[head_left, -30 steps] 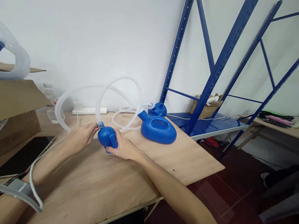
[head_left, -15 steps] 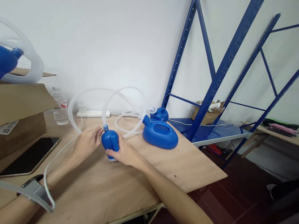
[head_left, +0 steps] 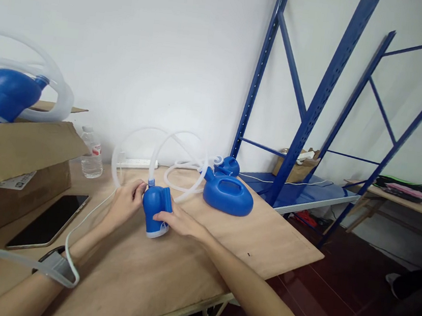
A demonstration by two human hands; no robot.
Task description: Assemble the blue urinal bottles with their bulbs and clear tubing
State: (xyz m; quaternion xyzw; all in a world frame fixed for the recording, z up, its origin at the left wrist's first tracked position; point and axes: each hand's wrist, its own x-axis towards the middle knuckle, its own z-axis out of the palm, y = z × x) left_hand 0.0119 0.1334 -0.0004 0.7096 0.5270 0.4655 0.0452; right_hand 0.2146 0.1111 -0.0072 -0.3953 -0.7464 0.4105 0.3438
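Observation:
My right hand (head_left: 178, 220) grips a blue plastic urinal cup (head_left: 152, 205) around its handle side, with the thumb across the front. The cup is near upright, its white rim down and its neck up. A clear hose (head_left: 153, 164) rises from the neck and loops behind. Just left of the neck, my left hand (head_left: 129, 199) has its fingers curled and pressed together; what they hold, if anything, is hidden. Right of the hands lies a blue jug-shaped bottle (head_left: 226, 204) with a handle opening. Behind it sits another blue cup (head_left: 228, 165) among hose coils.
At left, an open cardboard box (head_left: 22, 155) carries another blue cup (head_left: 7, 94) with hose. A phone (head_left: 49, 220) and a water bottle (head_left: 91, 156) stand nearby. A power strip (head_left: 133, 163) lies along the wall. Blue shelving (head_left: 302, 123) stands at right; a white cable crosses my left wrist.
The cup in my right hand has tipped more upright, showing its side and white rim more fully. The view has shifted slightly; my left hand stays beside the neck.

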